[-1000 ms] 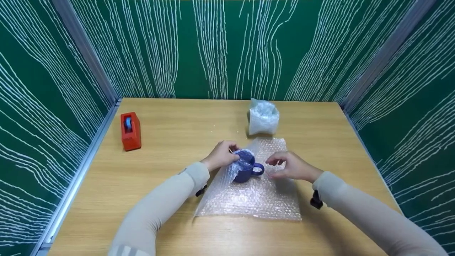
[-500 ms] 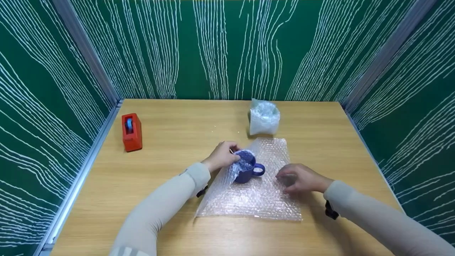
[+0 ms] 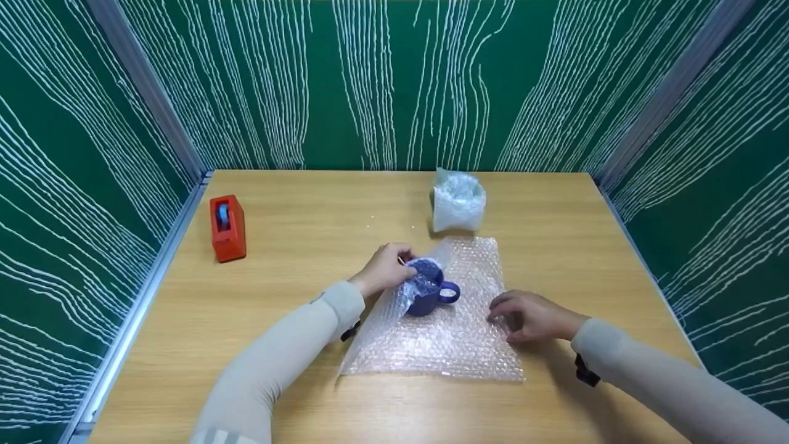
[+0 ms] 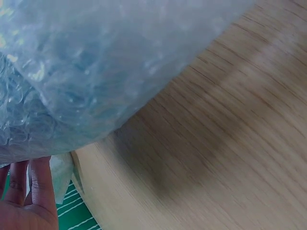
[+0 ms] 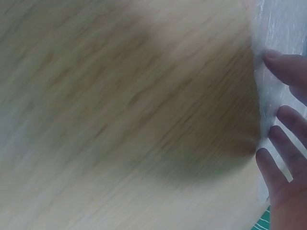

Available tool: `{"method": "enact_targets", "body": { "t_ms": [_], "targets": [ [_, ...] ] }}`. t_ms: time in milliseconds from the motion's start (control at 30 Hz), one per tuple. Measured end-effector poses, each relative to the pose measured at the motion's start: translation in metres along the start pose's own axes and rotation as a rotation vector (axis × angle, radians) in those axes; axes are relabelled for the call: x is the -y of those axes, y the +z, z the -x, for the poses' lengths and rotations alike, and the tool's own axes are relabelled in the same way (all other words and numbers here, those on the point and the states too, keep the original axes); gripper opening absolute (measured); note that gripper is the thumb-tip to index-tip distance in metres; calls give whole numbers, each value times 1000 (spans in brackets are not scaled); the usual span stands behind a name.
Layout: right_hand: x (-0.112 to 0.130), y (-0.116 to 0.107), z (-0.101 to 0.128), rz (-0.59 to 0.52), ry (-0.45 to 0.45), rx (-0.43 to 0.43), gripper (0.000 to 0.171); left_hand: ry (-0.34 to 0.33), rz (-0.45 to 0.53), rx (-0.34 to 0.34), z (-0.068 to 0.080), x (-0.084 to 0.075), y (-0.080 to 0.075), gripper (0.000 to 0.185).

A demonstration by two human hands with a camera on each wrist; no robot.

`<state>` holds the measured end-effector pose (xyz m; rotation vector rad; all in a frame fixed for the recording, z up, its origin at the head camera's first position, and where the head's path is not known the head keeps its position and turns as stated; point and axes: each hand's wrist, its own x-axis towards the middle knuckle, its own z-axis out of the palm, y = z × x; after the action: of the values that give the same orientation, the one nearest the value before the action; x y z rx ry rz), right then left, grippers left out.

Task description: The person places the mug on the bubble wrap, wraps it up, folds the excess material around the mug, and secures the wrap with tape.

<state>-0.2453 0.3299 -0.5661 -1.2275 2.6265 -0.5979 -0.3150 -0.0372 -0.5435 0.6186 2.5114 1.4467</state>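
A blue mug (image 3: 429, 296) stands on a clear bubble wrap sheet (image 3: 444, 345) in the middle of the wooden table (image 3: 296, 234). My left hand (image 3: 385, 269) holds the sheet's left flap up against the mug's rim, fingers curled over it. In the left wrist view the lifted bubble wrap (image 4: 96, 72) fills the top, with my left hand (image 4: 29, 201) at the bottom corner. My right hand (image 3: 530, 316) rests on the sheet's right edge, well clear of the mug handle. In the right wrist view the right hand's fingers (image 5: 288, 67) lie spread on the edge of the bubble wrap (image 5: 283, 28).
A red tape dispenser (image 3: 227, 227) stands at the table's left side. A bundle wrapped in bubble wrap (image 3: 457, 202) sits behind the sheet, near the back edge. Green patterned walls close in the table on three sides.
My right hand moved right and toward me, from beside the mug handle down onto the sheet's right edge. My left hand and the mug stayed put.
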Motion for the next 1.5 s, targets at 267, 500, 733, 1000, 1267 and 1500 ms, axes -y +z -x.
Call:
{"method": "enact_targets", "body": {
  "t_ms": [267, 500, 733, 1000, 1267, 1500],
  "targets": [
    [5, -5, 6, -21, 45, 101, 55, 11, 10, 0, 0, 0, 1, 18],
    [8, -7, 10, 25, 26, 137, 60, 9, -12, -4, 0, 0, 1, 18],
    [2, 0, 9, 20, 3, 105, 32, 6, -8, -3, -1, 1, 2, 17],
    [-3, 9, 9, 56, -152, -39, 20, 2, -5, -11, -1, 0, 2, 17],
    [-6, 15, 5, 70, -207, -87, 16, -4, 5, 1, -1, 0, 2, 18],
    [2, 7, -3, -75, -188, -155, 13, 3, -28, -3, -1, 0, 0, 16]
  ]
}}
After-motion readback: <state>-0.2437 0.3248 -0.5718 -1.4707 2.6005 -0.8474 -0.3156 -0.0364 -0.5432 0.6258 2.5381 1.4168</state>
